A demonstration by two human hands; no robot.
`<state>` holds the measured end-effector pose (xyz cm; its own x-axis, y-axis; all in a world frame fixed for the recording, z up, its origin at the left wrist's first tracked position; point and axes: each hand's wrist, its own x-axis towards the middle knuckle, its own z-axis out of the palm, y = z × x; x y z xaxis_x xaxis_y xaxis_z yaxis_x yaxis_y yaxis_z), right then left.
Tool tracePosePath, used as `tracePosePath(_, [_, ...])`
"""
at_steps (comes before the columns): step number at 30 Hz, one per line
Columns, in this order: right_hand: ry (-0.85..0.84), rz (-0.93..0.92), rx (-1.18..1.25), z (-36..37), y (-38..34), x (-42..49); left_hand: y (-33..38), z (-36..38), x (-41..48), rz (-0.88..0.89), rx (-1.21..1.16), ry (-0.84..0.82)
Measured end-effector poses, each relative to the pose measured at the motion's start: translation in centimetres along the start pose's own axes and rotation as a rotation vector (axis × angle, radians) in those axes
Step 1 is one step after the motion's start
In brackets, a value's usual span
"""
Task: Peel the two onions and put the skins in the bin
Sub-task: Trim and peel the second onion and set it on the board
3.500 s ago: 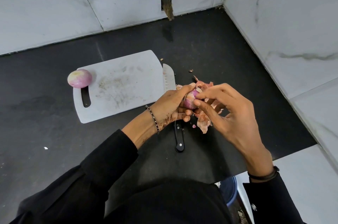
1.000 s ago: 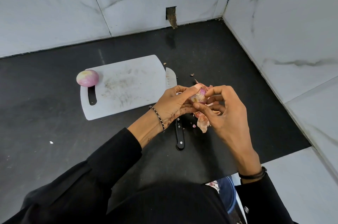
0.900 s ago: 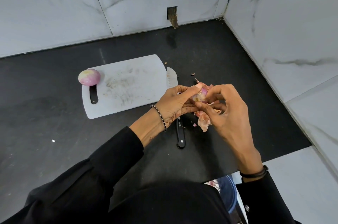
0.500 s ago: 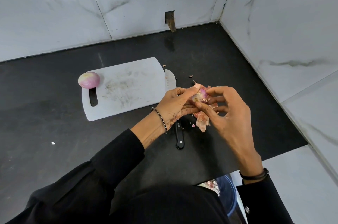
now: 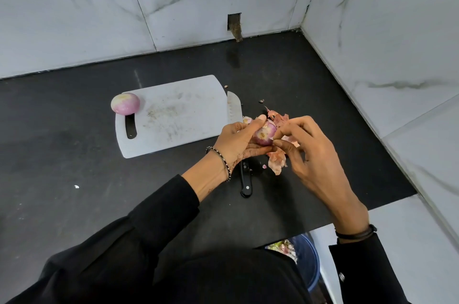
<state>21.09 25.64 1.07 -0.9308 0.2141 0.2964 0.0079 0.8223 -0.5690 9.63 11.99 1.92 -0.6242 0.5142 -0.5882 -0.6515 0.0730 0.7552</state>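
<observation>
My left hand (image 5: 238,139) cups an onion (image 5: 264,134) at the centre of the frame, thumb over its top, fingers curled beneath. My right hand (image 5: 313,154) pinches at the onion's right side with thumb and forefinger. Loose skins (image 5: 277,162) lie on the black counter (image 5: 74,154) just below and behind it. The peeled onion (image 5: 125,103) sits on the upper left corner of the white cutting board (image 5: 178,114). A knife (image 5: 234,107) lies along the board's right edge. The blue bin (image 5: 308,261) shows at lower right.

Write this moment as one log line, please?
left hand holds onion | right hand pinches its edge | peeled onion on board corner | loose skins on counter
</observation>
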Motion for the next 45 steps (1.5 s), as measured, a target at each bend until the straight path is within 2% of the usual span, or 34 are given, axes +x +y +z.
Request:
tracePosePath(6, [-0.073, 0.017, 0.088, -0.3, -0.4, -0.2, -0.5, 0.1, -0.2, -0.120, -0.115, -0.017])
tracePosePath(9, [-0.064, 0.135, 0.233, -0.4, -0.9, -0.5, -0.4, -0.2, -0.3, -0.147, -0.147, -0.053])
tracePosePath(13, [0.015, 0.315, 0.437, 0.0, -1.6, -0.8, -0.1, -0.9, -0.3, -0.151, -0.104, -0.073])
tracePosePath(16, [0.119, 0.386, 0.469, 0.4, -1.9, -0.6, 0.0, -1.3, 0.1, -0.141, -0.041, -0.050])
tracePosePath(24, [0.149, 0.341, 0.401, 1.3, -2.2, 0.4, -0.1, -1.3, 0.7, -0.011, -0.057, -0.018])
tracePosePath(30, [0.140, 0.396, 0.485, 1.2, -2.4, 1.0, 0.3, -1.5, 0.8, 0.060, -0.029, -0.007])
tracePosePath(34, [0.101, 0.375, 0.449, 1.1, -2.3, 1.1, 0.5, -1.8, 0.9, 0.059, -0.026, 0.012])
tracePosePath(45, [0.120, 0.380, 0.406, 1.5, -2.6, 1.2, 0.4, -1.9, 0.5, 0.079, -0.032, 0.053])
